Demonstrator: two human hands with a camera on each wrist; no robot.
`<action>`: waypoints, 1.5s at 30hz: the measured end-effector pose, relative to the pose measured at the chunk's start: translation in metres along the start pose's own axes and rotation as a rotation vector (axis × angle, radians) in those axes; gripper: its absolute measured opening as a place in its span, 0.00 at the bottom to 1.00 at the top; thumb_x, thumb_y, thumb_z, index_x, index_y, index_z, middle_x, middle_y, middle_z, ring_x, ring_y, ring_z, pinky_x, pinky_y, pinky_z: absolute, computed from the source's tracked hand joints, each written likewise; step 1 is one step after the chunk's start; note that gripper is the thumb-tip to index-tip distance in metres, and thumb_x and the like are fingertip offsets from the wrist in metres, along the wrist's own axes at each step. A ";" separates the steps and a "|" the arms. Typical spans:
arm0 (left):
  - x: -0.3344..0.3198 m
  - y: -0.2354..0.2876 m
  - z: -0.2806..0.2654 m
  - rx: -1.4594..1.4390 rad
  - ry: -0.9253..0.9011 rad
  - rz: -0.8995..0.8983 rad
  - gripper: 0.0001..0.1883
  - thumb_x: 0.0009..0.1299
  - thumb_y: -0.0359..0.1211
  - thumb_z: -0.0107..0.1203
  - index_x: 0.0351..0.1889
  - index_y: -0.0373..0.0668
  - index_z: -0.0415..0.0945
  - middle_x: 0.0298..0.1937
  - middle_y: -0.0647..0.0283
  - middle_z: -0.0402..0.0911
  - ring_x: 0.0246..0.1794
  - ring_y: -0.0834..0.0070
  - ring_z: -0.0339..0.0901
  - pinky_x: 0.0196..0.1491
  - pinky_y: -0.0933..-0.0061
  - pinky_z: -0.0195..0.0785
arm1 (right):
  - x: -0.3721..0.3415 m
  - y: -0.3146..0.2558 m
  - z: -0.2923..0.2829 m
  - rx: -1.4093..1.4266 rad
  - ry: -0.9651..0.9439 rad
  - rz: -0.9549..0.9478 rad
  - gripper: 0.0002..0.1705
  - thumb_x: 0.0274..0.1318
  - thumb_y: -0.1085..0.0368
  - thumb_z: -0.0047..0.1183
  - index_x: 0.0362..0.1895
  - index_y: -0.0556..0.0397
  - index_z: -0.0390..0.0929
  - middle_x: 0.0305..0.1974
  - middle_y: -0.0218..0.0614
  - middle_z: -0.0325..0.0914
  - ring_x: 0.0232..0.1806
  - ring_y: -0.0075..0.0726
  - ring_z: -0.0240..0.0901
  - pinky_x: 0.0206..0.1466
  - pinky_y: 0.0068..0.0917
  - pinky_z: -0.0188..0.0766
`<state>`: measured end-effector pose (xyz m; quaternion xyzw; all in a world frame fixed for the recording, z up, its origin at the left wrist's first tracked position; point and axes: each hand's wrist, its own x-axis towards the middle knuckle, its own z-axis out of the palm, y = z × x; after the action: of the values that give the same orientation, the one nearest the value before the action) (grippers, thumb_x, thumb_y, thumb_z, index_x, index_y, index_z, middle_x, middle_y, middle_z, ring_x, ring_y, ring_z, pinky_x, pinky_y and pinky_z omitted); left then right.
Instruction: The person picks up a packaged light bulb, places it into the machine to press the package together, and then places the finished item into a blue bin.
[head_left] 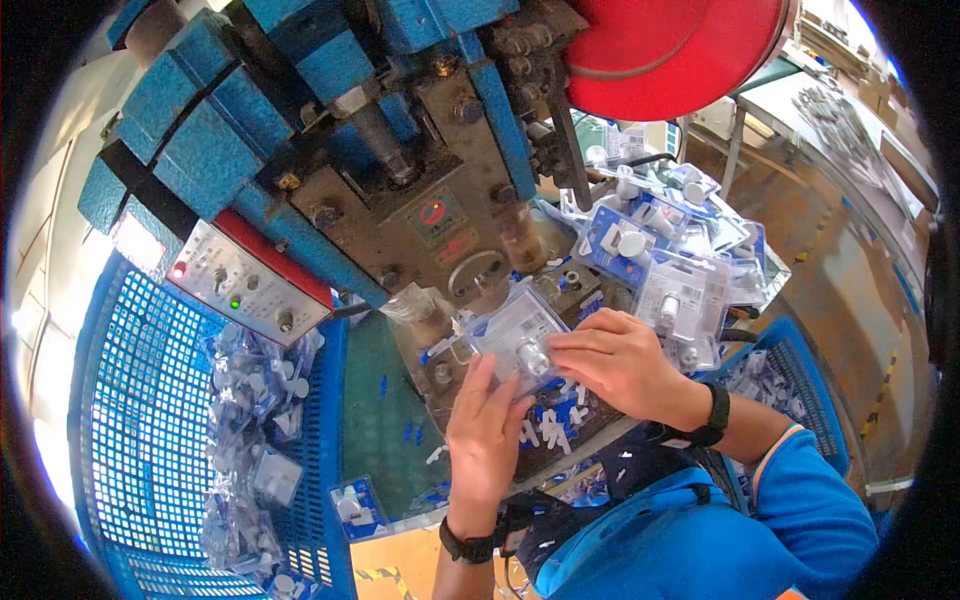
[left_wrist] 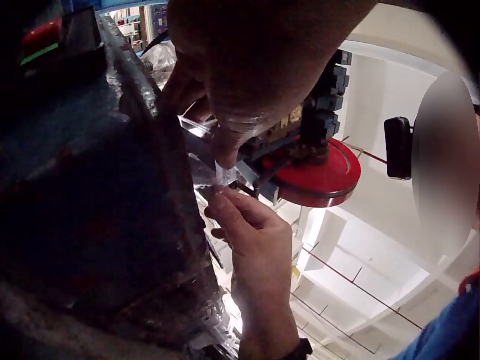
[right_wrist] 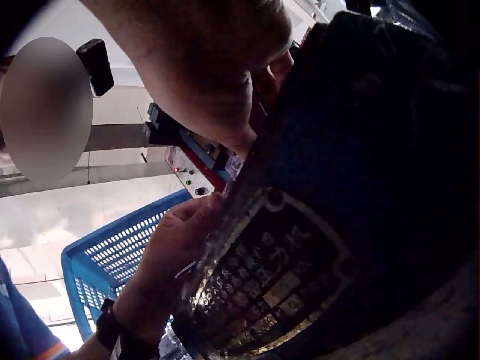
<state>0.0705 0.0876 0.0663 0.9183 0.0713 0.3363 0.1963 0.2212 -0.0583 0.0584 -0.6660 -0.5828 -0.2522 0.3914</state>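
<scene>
A clear plastic blister pack (head_left: 512, 335) with a rounded bulge and a printed card lies at the working spot of a blue press (head_left: 430, 190). My left hand (head_left: 485, 430) holds its near left side, with the fingers along the edge. From the right, my right hand (head_left: 622, 365) pinches the pack beside the bulge. In the left wrist view the thumb of my left hand (left_wrist: 247, 82) and the fingertips of my right hand (left_wrist: 259, 244) come close together at the clear plastic. The dark press body hides most of the pack in the right wrist view.
Many packs (head_left: 660, 235) are heaped at the right, below a red wheel (head_left: 670, 50). Bagged packs hang in a blue basket (head_left: 150, 430) at the left, near a control box (head_left: 250, 285). White and blue scraps (head_left: 555, 425) litter the press bed. One pack (head_left: 358, 507) lies at the table edge.
</scene>
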 end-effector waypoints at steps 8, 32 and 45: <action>0.001 0.001 -0.001 -0.001 -0.009 -0.005 0.16 0.55 0.23 0.67 0.43 0.36 0.83 0.58 0.47 0.78 0.61 0.52 0.75 0.60 0.61 0.70 | -0.002 0.002 0.002 0.005 0.010 -0.011 0.13 0.43 0.65 0.66 0.37 0.50 0.84 0.43 0.25 0.82 0.39 0.33 0.75 0.41 0.30 0.74; 0.000 -0.005 -0.002 -0.038 -0.022 0.024 0.15 0.56 0.24 0.67 0.42 0.37 0.83 0.58 0.48 0.78 0.61 0.52 0.75 0.61 0.60 0.70 | -0.003 0.003 0.003 -0.005 -0.008 -0.033 0.12 0.43 0.65 0.65 0.37 0.49 0.83 0.42 0.25 0.83 0.38 0.33 0.75 0.41 0.30 0.75; 0.000 0.008 -0.004 0.116 0.068 0.125 0.12 0.58 0.24 0.65 0.41 0.38 0.82 0.53 0.50 0.80 0.58 0.50 0.77 0.57 0.58 0.72 | 0.004 0.000 -0.010 0.032 -0.042 -0.097 0.12 0.43 0.66 0.63 0.36 0.53 0.83 0.45 0.30 0.82 0.39 0.35 0.76 0.43 0.30 0.75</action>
<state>0.0677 0.0811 0.0724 0.9189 0.0399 0.3739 0.1191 0.2228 -0.0643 0.0670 -0.6358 -0.6264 -0.2473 0.3770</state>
